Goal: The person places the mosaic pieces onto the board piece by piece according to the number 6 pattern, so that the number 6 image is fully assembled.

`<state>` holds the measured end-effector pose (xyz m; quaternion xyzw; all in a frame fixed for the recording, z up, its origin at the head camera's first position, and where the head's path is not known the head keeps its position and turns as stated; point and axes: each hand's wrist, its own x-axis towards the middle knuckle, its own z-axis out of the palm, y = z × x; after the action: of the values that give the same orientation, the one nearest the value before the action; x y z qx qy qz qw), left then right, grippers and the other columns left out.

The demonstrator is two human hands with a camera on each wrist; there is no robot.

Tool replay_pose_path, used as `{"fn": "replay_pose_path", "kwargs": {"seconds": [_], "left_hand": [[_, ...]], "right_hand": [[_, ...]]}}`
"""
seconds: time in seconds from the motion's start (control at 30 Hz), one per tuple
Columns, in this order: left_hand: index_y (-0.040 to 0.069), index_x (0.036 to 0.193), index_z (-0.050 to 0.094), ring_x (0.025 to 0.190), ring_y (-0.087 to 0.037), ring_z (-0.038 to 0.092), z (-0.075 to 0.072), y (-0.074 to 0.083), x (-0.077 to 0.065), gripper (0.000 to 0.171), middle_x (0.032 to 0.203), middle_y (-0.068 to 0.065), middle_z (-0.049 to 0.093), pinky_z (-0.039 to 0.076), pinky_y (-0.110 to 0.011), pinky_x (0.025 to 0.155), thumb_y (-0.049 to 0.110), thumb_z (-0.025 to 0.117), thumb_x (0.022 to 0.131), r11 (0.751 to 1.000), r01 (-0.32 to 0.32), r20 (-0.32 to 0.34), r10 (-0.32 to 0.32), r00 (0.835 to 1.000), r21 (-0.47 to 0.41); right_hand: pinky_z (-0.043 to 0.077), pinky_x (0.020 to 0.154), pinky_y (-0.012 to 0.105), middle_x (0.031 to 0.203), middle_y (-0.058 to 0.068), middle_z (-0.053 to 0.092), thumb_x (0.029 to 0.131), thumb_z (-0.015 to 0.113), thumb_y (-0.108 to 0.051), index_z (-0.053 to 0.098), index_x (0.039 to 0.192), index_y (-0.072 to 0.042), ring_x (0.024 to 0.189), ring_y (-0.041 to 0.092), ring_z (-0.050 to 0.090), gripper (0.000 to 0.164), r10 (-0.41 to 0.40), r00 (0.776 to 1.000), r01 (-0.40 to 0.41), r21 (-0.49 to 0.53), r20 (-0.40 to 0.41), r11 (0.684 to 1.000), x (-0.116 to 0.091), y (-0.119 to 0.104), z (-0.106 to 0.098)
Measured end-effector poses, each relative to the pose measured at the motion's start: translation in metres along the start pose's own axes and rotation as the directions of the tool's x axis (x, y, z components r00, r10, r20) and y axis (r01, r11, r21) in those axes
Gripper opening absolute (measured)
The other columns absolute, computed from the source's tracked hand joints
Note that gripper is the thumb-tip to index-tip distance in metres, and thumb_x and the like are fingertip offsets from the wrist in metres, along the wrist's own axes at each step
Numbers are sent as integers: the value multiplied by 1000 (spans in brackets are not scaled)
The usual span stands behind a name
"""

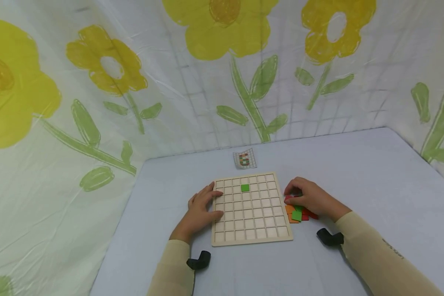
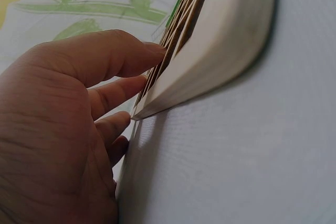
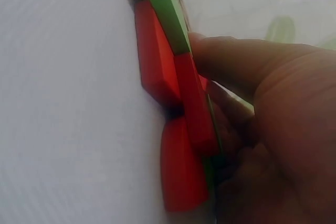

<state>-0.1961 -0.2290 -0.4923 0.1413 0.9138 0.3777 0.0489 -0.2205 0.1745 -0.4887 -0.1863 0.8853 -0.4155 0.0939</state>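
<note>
I am resting spread left hand (image 1: pixel 198 213) on wooden grid board (image 1: pixel 248 213); curled right hand (image 1: pixel 313 199) is touching square tiles (image 1: pixel 297 216), grip indiscernible.

Grid board (image 1: pixel 251 242) is smooth, matt wood; sheet (image 1: pixel 245 159) near desk's (image 1: pixel 329 160) far edge is paper; tiles (image 1: pixel 297 216) appear matt.

A person's right hand (image 1: pixel 312 199) covers part of a pile of flat red, orange and green square tiles (image 1: pixel 297 215), obscuring whether its fingers pinch one. The left hand (image 1: pixel 199 211) masks bits of the left rim of a square, pale wooden grid board (image 1: pixel 251 243), cropped by the left wrist view's top edge. Beige fabric sleeves (image 1: pixel 174 267) run out of frame; dark lettering (image 1: pixel 393 248) on one is too small to read.
</note>
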Motion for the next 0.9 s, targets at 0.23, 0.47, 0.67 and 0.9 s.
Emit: {"fn": "replay_pose_path", "kwargs": {"seconds": [0.23,0.47,0.67,0.9], "left_hand": [[22,146,66,163,-24,18,0,0,0,60,178,3,25,-1,-53,127,29,81,89,1000,2,-3,-2,1000,4],[22,146,66,163,-25,18,1,-2,1,60,178,3,25,-1,-53,126,29,81,88,1000,-4,-2,4,1000,0],[23,146,66,163,-24,18,1,-3,1,60,178,4,25,-1,-53,126,29,81,88,1000,-3,-3,3,1000,-4],[24,146,66,163,-24,19,2,-6,2,60,178,5,25,-1,-53,126,30,81,88,1000,-1,-7,1,1000,6]], "right_hand": [[49,96,48,109,0,69,102,79,-17,71,109,-16,105,25,60,11,45,999,-45,41,-11,998,-2,-3,0],[50,101,51,123,4,72,106,73,-22,79,122,-15,113,28,61,18,53,998,-52,45,-29,998,-1,-2,-2],[52,91,43,109,1,72,107,73,-23,76,113,-14,101,26,60,12,60,996,-54,93,-66,994,0,0,-3],[57,76,34,99,5,73,105,75,-22,74,115,-8,89,28,66,18,75,993,-53,220,-91,974,-2,-1,-7]]}}
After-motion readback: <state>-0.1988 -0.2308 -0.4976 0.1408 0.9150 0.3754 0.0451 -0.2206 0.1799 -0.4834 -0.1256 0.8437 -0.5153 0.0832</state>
